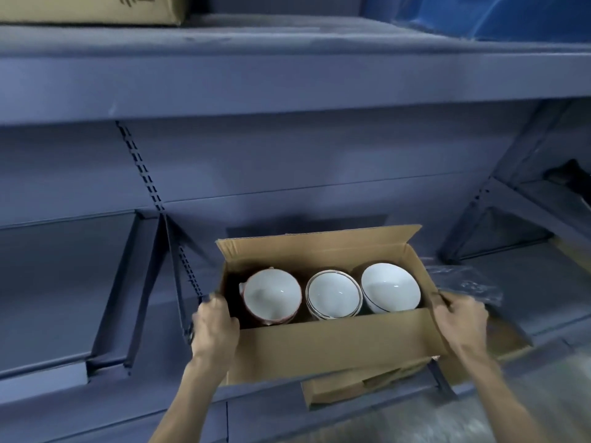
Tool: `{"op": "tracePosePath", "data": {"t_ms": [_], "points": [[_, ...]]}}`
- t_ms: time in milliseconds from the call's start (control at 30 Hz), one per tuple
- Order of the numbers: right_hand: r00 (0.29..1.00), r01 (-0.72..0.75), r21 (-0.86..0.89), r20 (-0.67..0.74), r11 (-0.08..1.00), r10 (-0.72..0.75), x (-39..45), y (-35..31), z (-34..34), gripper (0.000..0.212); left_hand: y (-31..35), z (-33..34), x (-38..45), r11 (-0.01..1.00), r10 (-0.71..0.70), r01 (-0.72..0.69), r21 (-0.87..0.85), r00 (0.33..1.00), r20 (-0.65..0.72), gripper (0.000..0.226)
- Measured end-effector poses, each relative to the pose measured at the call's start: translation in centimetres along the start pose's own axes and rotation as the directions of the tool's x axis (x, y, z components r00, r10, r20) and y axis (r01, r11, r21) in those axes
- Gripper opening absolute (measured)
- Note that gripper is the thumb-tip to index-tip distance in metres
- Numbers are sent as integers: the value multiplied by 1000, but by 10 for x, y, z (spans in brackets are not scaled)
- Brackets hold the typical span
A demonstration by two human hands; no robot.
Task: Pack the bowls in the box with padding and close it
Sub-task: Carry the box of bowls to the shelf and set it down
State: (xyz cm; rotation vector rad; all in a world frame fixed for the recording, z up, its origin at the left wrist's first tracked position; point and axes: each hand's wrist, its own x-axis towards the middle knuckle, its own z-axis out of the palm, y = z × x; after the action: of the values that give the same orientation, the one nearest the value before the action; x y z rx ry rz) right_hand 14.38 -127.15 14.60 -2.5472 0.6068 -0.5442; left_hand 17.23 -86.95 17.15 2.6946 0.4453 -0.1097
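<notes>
- Cardboard box (335, 343) sits on a blue-grey metal shelf (96, 314), top open, long front wall facing the camera.
- Rear flap (319, 247) stands up behind the opening; front flap (361, 388) hangs down over the shelf edge.
- 3 stacks of bowls inside, in a row, white insides facing up & tilted a bit toward the camera:
- left bowl (271, 294) w/ reddish outer rim, near the box's left end
- middle bowl (332, 294) w/ thin dark lines at the rim, just beside the left one
- right bowl (390, 287) w/ dark rim line, touching or nearly touching the middle one, close to the right end wall
- More rims show under the left & middle bowls, so stacked; count can't be told.
- Left hand (214, 324) grips the box's left end at the top corner, fingers curled over the edge, thumb on the front side.
- Right hand (460, 314) grips the right end at the top edge, fingers curled round it.
- Clear plastic padding sheet (467, 286) lies on the shelf just right of the box, behind the right hand; crumpled, detail blurry.
- Another cardboard box (96, 8) on the upper shelf (287, 75), top left of view.
- Blue plastic item (511, 14) at top right, partly cut off.
- Dark item (572, 177) on a side shelf far right, too dim to ID.
</notes>
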Motion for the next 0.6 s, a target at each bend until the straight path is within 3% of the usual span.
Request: {"op": "tracePosePath", "data": {"t_ms": [67, 200, 400, 600], "points": [[1000, -7, -2, 6, 1000, 7, 4, 1, 8, 55, -3, 5, 4, 998, -23, 22, -55, 999, -24, 29], [1000, -16, 17, 9, 1000, 16, 12, 5, 27, 46, -8, 18, 8, 993, -74, 69, -101, 996, -53, 29], [1000, 14, 7, 22, 1000, -15, 19, 2, 53, 22, -24, 38, 20, 981, -126, 115, -155, 990, -58, 41], [998, 40, -8, 52, 999, -40, 20, 7, 81, 30, -42, 62, 27, 981, -139, 125, -151, 987, -81, 40]]}}
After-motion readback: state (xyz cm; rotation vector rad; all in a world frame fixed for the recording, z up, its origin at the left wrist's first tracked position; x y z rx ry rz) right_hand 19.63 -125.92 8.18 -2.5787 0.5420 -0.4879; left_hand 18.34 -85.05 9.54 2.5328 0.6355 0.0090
